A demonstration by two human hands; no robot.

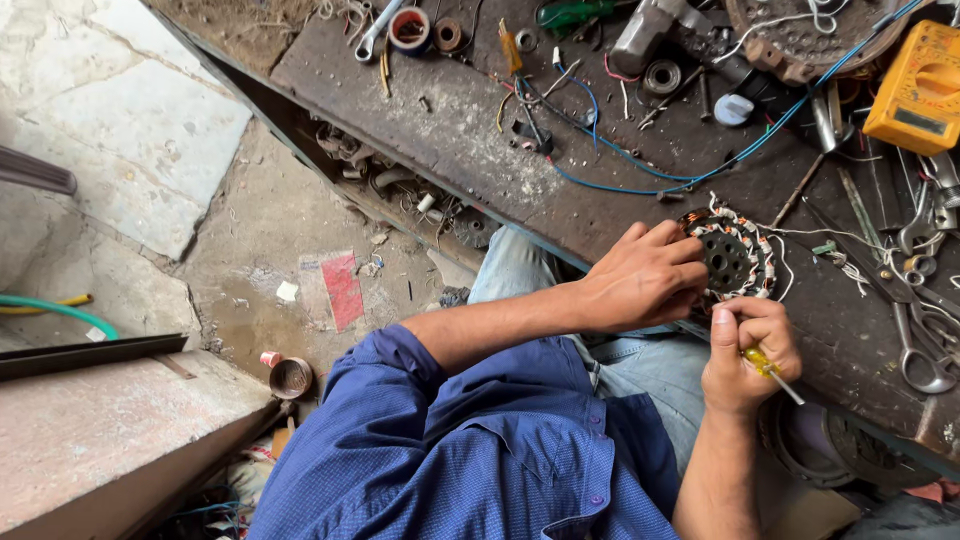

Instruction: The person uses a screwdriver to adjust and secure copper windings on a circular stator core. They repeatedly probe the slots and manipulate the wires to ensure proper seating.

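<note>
Stator [738,258] under left hand [645,278]; right hand [748,350] grips screwdriver [770,372].

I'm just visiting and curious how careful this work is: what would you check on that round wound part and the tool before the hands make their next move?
1. Left hand steadying the stator, a round core with wound coils: ok, fingers rest on its edge.
2. Right hand gripping the yellow-handled tool: ok, fist closed round it.
3. Tool tip position: not ok, it points away from the stator.
4. Stator resting on the workbench: ok, near the front edge.
5. White leads away from the tool: ok, they trail to the far side.
6. Condition of the coils: cannot tell.
</note>
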